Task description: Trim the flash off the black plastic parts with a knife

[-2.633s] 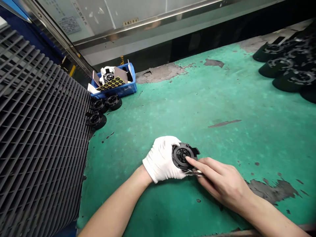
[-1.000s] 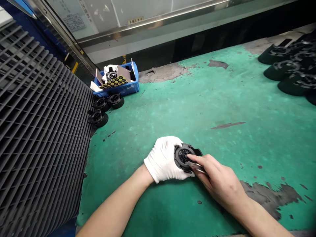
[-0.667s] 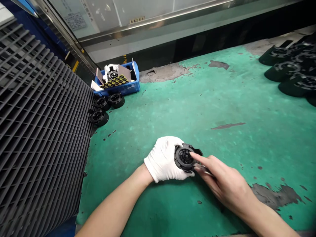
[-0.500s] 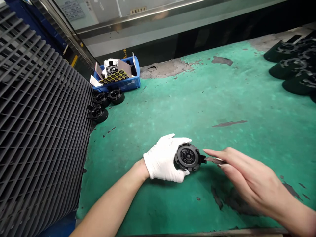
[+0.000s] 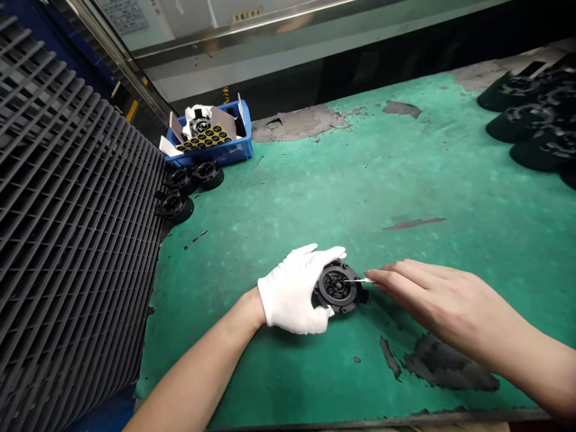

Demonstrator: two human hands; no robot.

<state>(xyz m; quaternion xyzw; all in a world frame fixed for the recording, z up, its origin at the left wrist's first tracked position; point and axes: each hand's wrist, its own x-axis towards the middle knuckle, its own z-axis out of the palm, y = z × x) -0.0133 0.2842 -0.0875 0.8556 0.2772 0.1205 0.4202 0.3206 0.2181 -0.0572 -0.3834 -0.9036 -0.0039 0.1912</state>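
Note:
My left hand [image 5: 294, 291], in a white glove, is closed around the left side of a round black plastic part [image 5: 338, 287]. The part's ringed face points up, and a small tab sticks out at its right. My bare right hand [image 5: 432, 297] pinches a craft knife [image 5: 360, 280], its thin metal blade seen nearly edge-on. The blade's tip lies over the part's face, right of the centre; whether it touches cannot be made out. Most of the knife's handle is hidden in the fingers.
A blue bin [image 5: 229, 153] with a sheet of round black stickers [image 5: 204, 138] stands at the back left. Several black parts [image 5: 175, 206] sit before it. Dark grilles [image 5: 81, 228] line the left side. More black parts [image 5: 531, 123] crowd the far right of the worn green bench [image 5: 315, 198].
My right hand has turned and moved slightly left, bringing the blade from the side tab onto the part's face. The part has rotated a little within my left hand. The view shifted slightly.

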